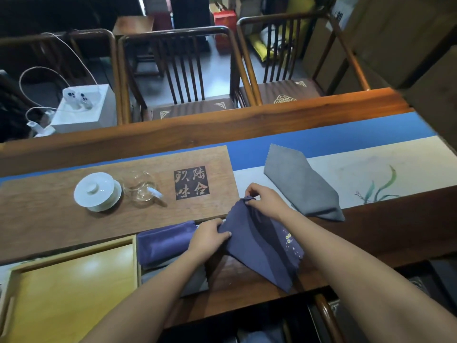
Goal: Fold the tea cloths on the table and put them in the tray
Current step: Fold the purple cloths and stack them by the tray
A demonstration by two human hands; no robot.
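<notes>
A navy tea cloth (pixel 259 241) with a small embroidered motif lies partly folded at the table's front edge. My right hand (pixel 264 199) pinches its far corner. My left hand (pixel 210 237) grips its left edge. A purple cloth (pixel 163 240) lies just left of my left hand, beside the light wooden tray (pixel 74 283) at the near left. Partly under my left forearm there is a grey cloth (pixel 195 280). Another grey cloth (pixel 299 184) lies loosely folded to the right, past my right hand.
A dark wooden tea board (pixel 49 216) carries a white lidded cup (pixel 97 191) and a glass pitcher (pixel 142 186). A blue and cream runner (pixel 371 164) covers the table. Wooden chairs (pixel 183 70) stand along the far side.
</notes>
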